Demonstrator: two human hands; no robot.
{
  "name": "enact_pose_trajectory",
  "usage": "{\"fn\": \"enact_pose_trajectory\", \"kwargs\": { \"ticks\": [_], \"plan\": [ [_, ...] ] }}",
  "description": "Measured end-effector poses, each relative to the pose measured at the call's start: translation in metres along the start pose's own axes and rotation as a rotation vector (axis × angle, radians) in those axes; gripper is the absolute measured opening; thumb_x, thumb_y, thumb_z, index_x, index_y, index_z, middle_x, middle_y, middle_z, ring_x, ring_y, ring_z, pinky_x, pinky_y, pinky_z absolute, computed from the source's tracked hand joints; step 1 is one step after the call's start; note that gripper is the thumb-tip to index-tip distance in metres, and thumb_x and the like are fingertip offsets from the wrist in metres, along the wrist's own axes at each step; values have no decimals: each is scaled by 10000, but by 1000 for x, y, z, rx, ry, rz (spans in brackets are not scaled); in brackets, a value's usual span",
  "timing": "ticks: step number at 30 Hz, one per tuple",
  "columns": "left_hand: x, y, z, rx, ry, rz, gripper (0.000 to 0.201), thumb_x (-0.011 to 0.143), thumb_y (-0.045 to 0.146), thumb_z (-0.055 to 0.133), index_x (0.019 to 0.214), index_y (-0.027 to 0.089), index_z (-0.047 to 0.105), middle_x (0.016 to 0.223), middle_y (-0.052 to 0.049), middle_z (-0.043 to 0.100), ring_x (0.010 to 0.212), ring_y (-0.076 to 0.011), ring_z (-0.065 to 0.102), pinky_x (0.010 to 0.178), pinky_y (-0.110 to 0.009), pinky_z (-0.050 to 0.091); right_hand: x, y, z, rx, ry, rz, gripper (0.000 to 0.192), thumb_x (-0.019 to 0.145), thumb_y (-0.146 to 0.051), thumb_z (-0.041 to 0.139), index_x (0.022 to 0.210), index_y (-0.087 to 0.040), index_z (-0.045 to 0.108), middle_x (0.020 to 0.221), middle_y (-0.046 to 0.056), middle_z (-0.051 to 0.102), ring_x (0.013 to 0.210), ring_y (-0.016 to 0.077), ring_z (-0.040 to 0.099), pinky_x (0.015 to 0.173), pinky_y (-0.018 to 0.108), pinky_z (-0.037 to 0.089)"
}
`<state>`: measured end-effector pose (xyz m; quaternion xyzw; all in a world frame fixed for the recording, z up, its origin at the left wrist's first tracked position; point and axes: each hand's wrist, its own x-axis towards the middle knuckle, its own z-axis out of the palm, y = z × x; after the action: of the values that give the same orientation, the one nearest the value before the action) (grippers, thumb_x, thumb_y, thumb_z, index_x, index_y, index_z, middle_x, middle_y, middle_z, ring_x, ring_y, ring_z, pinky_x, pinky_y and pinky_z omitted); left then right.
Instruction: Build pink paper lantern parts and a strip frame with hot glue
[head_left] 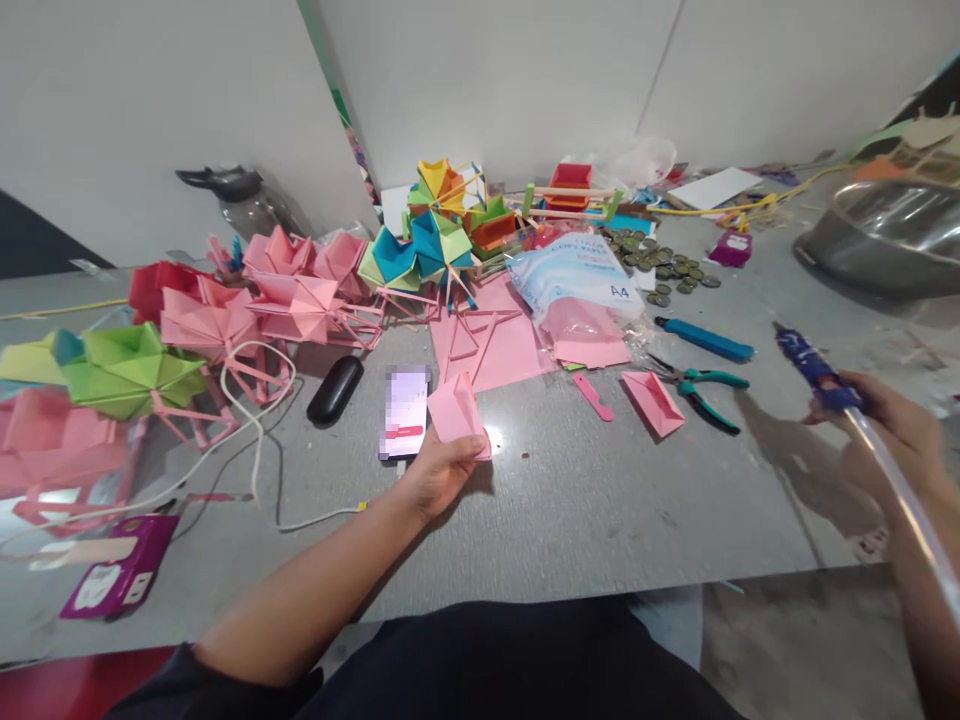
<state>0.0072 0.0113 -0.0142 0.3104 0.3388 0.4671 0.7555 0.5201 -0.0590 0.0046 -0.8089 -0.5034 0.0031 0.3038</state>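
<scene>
A: Head view. Left hand has its fingers pinched on a folded pink paper piece, just above the desk, beside the phone. Light, creases easily; best held by the folded edge.

B: Right hand?

A: Closed around a blue glue gun, stiff, clear stick trailing. Containers: plastic paper pack holds pink sheets; metal bowl, contents hidden.

We can read only "A4", printed in blue on the white label of the clear paper pack lying just behind the pliers. Its upper lines blur, and the phone screen shows nothing legible.
</scene>
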Motion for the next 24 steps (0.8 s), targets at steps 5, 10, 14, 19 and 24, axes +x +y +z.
{"fn": "enact_pose_trajectory", "kwargs": {
  "ticks": [5, 10, 14, 19, 24],
  "plan": [
    [0, 2, 1, 71, 12, 36, 723, 636, 276, 1025, 1236, 213, 626, 900, -2, 690, 782, -173, 653, 752, -330, 571, -12, -97, 19, 740, -261, -17, 359, 679, -545, 815, 817, -275, 623, 649, 28, 540, 611, 240, 532, 635, 442, 499],
    [-2, 7, -1, -48, -121, -78, 665, 902, 474, 819, 1425, 137, 584, 1224, -205, 789, 1134, -332, 750, 914, -415, 580, -31, -171, 41, 813, -594, -109, 424, 833, -600, 799, 993, -213, 735, 764, 59, 632, 686, 228, 608, 650, 396, 534],
    [-2, 13, -2, -194, -156, -166, 605, 972, 350, 674, 1491, 59, 564, 1285, -257, 774, 1130, -308, 768, 832, -332, 563, -46, -206, 61, 984, -932, -202, 538, 881, -690, 774, 1103, -201, 748, 702, 2, 569, 631, 186, 577, 621, 365, 565],
    [-4, 15, -4, -276, -231, -265, 598, 1018, 317, 606, 1529, 14, 535, 1312, -272, 764, 1149, -310, 771, 958, -360, 562, -62, -210, 95, 929, -1049, -133, 585, 838, -755, 797, 994, -192, 756, 651, -19, 552, 556, 145, 536, 511, 299, 507],
    [-6, 10, -11, -291, -262, -266, 544, 1035, 266, 607, 1550, 101, 555, 1323, -207, 769, 1267, -332, 733, 1119, -434, 487, -70, -194, 108, 894, -903, -273, 570, 882, -774, 742, 934, -208, 786, 768, 50, 691, 652, 169, 594, 583, 307, 522]
  ]
}}
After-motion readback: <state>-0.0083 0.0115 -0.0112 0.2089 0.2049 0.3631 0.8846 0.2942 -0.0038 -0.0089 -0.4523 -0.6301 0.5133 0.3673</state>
